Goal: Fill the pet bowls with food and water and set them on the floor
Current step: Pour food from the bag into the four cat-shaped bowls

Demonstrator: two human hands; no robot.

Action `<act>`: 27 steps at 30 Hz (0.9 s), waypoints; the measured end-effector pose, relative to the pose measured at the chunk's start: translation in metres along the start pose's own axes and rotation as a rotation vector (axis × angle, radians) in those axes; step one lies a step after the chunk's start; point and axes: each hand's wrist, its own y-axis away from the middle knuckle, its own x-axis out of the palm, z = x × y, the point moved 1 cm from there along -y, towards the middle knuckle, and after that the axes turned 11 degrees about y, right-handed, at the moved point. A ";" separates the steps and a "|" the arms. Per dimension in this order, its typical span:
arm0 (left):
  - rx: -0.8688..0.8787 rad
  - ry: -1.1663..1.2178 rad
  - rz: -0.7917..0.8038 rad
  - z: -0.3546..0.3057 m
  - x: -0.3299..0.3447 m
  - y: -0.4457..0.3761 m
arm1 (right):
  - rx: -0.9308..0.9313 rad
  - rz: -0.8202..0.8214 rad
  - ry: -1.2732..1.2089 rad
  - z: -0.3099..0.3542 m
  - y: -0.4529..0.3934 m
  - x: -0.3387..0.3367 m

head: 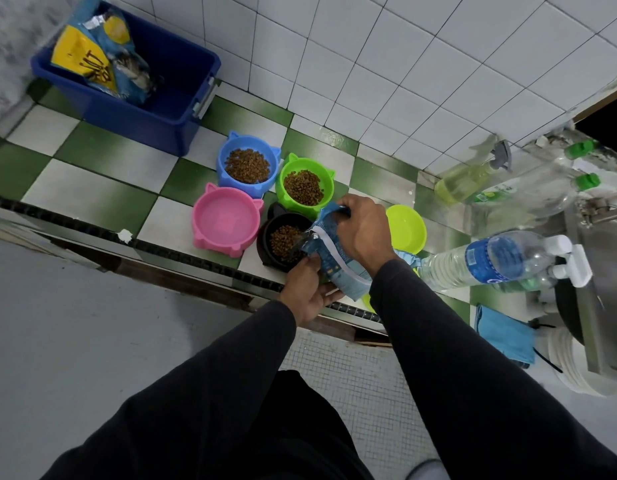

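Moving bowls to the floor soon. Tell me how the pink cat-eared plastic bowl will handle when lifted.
The pink cat-eared plastic bowl looks stiff, so it should keep its shape. It appears to hold clear liquid, so it probably sloshes if tilted. Its broad base suggests it will not tip easily.

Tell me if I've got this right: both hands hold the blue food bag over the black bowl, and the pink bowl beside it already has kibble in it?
Not quite. The head view shows the pink bowl holds no kibble. The rest stands: the left hand and right hand hold the blue food bag over the black bowl.
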 end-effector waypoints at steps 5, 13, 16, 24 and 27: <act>0.017 -0.044 -0.001 -0.001 0.005 0.000 | 0.048 -0.003 -0.061 -0.006 0.001 -0.003; 0.066 -0.168 0.024 -0.006 0.006 0.003 | 0.183 -0.015 -0.250 -0.021 0.006 -0.005; 0.112 -0.195 0.012 -0.006 0.005 0.005 | 0.220 -0.046 -0.314 -0.028 0.010 -0.007; 0.300 -0.259 0.083 -0.015 0.004 0.019 | 0.345 -0.095 -0.694 -0.039 0.022 -0.008; 0.385 -0.272 0.129 -0.020 0.003 0.025 | 0.331 -0.129 -0.817 -0.036 0.026 -0.012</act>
